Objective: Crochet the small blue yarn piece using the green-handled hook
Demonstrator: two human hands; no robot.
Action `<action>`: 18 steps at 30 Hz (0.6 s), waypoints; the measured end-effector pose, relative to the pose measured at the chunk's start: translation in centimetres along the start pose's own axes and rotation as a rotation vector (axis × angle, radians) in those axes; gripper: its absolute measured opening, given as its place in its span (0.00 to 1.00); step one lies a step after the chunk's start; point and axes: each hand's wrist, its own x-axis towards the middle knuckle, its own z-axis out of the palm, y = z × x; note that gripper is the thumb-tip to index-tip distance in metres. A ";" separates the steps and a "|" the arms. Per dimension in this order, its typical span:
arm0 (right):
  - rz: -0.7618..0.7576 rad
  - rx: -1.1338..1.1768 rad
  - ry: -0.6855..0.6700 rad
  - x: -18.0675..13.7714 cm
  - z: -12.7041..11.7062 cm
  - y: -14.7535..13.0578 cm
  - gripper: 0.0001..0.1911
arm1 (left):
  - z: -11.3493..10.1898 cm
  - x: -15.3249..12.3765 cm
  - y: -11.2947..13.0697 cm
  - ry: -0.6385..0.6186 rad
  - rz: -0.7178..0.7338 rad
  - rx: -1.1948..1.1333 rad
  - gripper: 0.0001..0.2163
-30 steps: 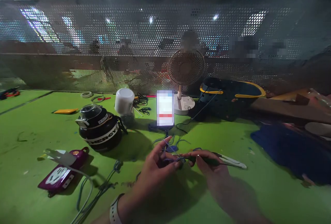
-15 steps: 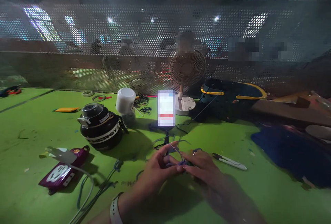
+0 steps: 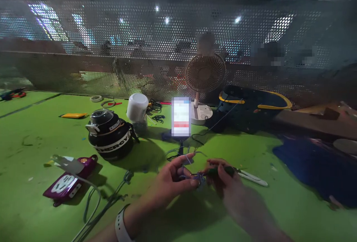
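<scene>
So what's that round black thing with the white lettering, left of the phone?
A squat, round black jug, glossy like plastic, with a white lettered band around its belly, a clear domed lid and a dark strap at its right side. It stands upright on the green table, left of the propped phone. Only the table seems to touch it.

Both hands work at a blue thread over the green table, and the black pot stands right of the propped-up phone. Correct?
No. The head view shows the black pot left of the phone, not right. The left hand and right hand do work at blue thread over the green table.
</scene>
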 end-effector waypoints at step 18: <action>-0.053 0.004 -0.134 0.5 -0.4 -1.7 0.03 | 0.4 -1.5 1.8 -0.158 0.273 0.630 0.26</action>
